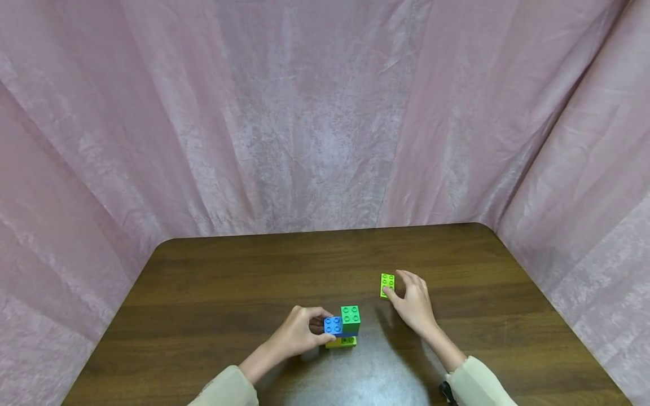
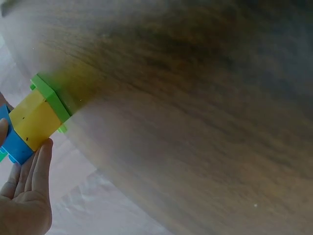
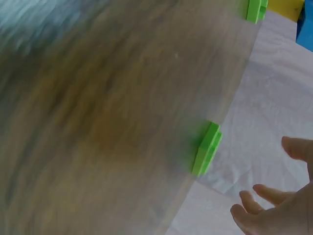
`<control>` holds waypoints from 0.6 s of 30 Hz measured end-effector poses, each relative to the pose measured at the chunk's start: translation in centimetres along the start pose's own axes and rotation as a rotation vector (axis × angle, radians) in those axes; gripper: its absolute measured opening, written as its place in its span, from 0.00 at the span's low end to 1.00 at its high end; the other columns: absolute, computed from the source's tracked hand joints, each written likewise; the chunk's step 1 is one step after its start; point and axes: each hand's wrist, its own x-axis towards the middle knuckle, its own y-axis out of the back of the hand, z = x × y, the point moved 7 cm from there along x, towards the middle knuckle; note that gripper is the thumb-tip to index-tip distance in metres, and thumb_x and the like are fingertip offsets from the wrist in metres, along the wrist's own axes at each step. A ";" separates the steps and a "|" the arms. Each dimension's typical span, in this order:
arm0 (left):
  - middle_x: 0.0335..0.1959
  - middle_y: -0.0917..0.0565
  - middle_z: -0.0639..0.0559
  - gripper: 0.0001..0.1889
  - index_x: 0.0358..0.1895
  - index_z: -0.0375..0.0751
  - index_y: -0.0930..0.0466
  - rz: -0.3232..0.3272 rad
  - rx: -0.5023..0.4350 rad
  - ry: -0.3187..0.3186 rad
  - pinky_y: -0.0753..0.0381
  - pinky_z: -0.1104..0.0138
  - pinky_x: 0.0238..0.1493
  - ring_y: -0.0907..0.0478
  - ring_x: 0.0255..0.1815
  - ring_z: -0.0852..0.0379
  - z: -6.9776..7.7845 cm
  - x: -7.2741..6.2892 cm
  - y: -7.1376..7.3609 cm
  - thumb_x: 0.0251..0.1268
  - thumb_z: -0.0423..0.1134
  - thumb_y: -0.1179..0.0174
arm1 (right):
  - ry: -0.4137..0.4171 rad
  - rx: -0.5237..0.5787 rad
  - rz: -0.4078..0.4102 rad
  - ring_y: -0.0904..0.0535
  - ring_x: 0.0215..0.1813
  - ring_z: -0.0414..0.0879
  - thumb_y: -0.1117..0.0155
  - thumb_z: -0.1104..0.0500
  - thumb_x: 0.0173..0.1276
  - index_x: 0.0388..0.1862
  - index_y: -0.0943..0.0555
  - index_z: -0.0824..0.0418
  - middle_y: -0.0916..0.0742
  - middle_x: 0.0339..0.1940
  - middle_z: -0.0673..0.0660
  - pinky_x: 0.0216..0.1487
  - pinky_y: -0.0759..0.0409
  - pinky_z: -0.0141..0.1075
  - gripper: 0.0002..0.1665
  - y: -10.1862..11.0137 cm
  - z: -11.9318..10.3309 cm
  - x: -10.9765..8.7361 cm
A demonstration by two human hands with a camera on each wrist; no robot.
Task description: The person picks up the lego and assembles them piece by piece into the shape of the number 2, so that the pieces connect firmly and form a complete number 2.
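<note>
My left hand [image 1: 299,334] grips a small stack of toy building bricks by its left side, the thumb in front and the fingers behind. From the bottom up, the stack has a thin lime green brick [image 2: 52,99], a yellow brick [image 2: 35,120], a blue brick [image 1: 332,325] and a green brick [image 1: 350,319] on the right end of the blue one. A separate flat lime green brick [image 1: 387,280] lies studs up on the table to the right. Over it my right hand [image 1: 415,304] hovers with thumb and fingers apart, holding nothing; the thumb overlaps the brick in the head view.
The dark wooden table [image 1: 228,282] has rounded far corners. Pink velvety curtains [image 1: 315,141] hang behind it and along both sides. Light sleeves [image 1: 477,383] cover both forearms, and a dark band [image 1: 447,391] shows at the right cuff.
</note>
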 end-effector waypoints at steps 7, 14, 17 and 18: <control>0.36 0.12 0.38 0.15 0.43 0.30 0.17 -0.014 0.027 -0.006 0.18 0.78 0.35 0.13 0.35 0.56 -0.2 0.1 -0.1 0.52 0.33 0.27 | -0.116 -0.067 -0.044 0.30 0.60 0.69 0.31 0.54 0.62 0.63 0.28 0.75 0.24 0.60 0.75 0.58 0.30 0.58 0.36 -1.3 0.9 0.3; 0.36 0.12 0.38 0.15 0.43 0.30 0.17 -0.020 0.023 -0.003 0.18 0.77 0.35 0.13 0.35 0.55 -0.1 0.1 0.0 0.52 0.33 0.28 | -0.191 -0.185 -0.165 0.32 0.51 0.66 0.27 0.48 0.57 0.61 0.33 0.83 0.26 0.54 0.79 0.49 0.31 0.53 0.48 -2.2 1.6 0.9; 0.36 0.12 0.38 0.15 0.43 0.30 0.17 -0.022 0.022 0.000 0.18 0.78 0.35 0.13 0.35 0.56 -0.1 0.1 0.0 0.53 0.33 0.28 | -0.209 -0.216 -0.189 0.31 0.48 0.65 0.25 0.47 0.55 0.56 0.32 0.83 0.26 0.49 0.78 0.47 0.30 0.52 0.46 -2.5 1.9 1.2; 0.36 0.12 0.38 0.15 0.43 0.30 0.17 -0.022 0.024 0.000 0.19 0.79 0.34 0.13 0.35 0.56 -0.1 0.1 0.0 0.53 0.33 0.28 | -0.217 -0.223 -0.194 0.31 0.46 0.64 0.25 0.47 0.55 0.52 0.31 0.82 0.25 0.46 0.77 0.46 0.29 0.52 0.44 -2.5 2.0 1.4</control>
